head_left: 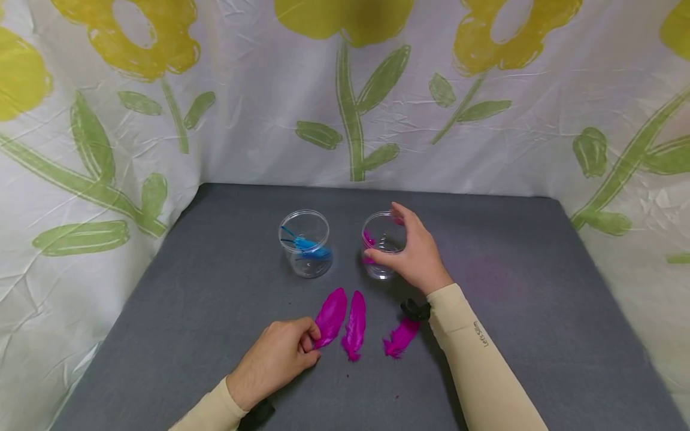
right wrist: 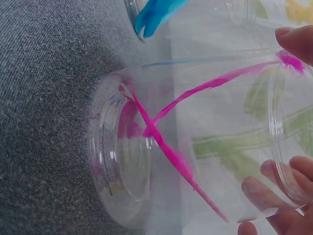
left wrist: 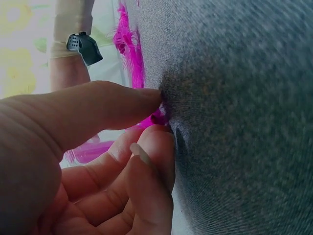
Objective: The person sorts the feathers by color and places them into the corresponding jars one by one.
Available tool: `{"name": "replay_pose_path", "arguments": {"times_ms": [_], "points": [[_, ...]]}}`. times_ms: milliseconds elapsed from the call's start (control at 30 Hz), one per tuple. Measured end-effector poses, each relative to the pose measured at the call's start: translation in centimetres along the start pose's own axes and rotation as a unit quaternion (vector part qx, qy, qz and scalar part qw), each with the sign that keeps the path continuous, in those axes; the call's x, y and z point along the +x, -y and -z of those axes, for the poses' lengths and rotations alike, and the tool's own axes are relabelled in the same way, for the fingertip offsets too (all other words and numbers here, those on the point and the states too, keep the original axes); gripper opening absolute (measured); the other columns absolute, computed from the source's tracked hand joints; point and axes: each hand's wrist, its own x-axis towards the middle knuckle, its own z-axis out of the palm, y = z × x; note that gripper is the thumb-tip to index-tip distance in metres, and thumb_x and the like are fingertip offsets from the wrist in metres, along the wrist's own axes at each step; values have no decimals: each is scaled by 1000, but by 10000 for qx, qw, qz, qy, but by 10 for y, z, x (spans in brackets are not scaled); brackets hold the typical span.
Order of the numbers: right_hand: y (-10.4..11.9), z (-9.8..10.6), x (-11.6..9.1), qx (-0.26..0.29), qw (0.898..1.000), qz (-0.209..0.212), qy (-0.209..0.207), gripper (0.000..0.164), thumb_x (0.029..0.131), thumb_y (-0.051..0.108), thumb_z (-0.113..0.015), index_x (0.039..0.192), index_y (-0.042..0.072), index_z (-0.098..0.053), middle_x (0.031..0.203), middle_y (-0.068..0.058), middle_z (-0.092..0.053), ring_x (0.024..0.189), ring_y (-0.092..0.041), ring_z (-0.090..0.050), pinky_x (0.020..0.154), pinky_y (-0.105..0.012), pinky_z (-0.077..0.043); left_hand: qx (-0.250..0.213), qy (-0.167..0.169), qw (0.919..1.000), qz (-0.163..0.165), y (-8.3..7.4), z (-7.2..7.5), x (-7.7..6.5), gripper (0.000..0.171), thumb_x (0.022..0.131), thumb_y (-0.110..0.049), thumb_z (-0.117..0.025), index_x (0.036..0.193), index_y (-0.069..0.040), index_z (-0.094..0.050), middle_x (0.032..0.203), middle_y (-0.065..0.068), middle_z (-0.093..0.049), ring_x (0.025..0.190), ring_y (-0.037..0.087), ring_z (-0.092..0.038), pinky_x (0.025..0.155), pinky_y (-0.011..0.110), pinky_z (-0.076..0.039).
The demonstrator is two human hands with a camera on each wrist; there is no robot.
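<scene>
My right hand (head_left: 417, 254) grips a clear plastic cup (right wrist: 210, 147) near its rim, thumb on one side and fingers on the other. Inside that cup are pink feathers (right wrist: 178, 159), crossing each other. At the lower end of a pink feather (head_left: 330, 317) on the table, my left hand (head_left: 277, 353) has its thumb and index finger around the quill, the other fingers curled. Beside it lies a second pink feather (head_left: 356, 323). A third pink feather (head_left: 401, 336) lies partly beneath the right wrist in the head view.
Left of the gripped cup stands another clear cup (head_left: 307, 270) holding blue feathers (head_left: 309, 247). Both cups stand on a dark grey tabletop (head_left: 215, 299). A white cloth (head_left: 259, 131) with yellow flowers hangs behind and along the sides.
</scene>
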Motion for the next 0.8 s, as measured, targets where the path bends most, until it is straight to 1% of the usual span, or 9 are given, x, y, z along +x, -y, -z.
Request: {"name": "replay_pose_path", "arguments": {"times_ms": [167, 367, 467, 633, 800], "points": [[-1, 0, 0, -6, 10000, -3, -11, 114, 76, 62, -94, 167, 22, -37, 160, -1, -53, 149, -23, -52, 122, -59, -45, 7, -35, 10000, -14, -1, 0, -1, 20, 84, -6, -86, 93, -18, -73, 72, -18, -60, 64, -7, -51, 61, 19, -48], [0, 0, 0, -14, 10000, -31, 19, 114, 75, 64, -93, 167, 27, -37, 161, -1, -52, 149, -23, -51, 122, -60, -45, 39, -57, 10000, 57, -1, 0, -2, 20, 83, -3, -82, 93, -17, -73, 72, -17, -59, 64, -6, -50, 60, 19, -47], [0, 1, 0, -14, 10000, -36, 19, 114, 76, 64, -93, 167, 27, -37, 161, 0, -52, 150, -23, -51, 123, -60, -44, 67, -84, 9999, 99, -2, 0, -2, 20, 83, -2, -81, 93, -17, -73, 72, -17, -59, 64, -6, -50, 59, 19, -46], [1, 1, 0, -16, 10000, -38, 12, 114, 76, 64, -93, 167, 24, -37, 161, -1, -52, 150, -23, -51, 123, -59, -44, 154, -207, 9996, 95, -2, -1, -2, 20, 82, -1, -80, 91, -18, -74, 72, -16, -59, 65, -7, -50, 60, 18, -47], [1, 1, 0, -14, 10000, -65, 18, 114, 76, 63, -93, 167, 25, -37, 160, -2, -53, 149, -23, -52, 123, -58, -44, 173, -335, 9993, 22, -3, 0, -2, 19, 83, -1, -81, 87, -19, -75, 74, -15, -60, 66, -7, -51, 60, 17, -48]]}}
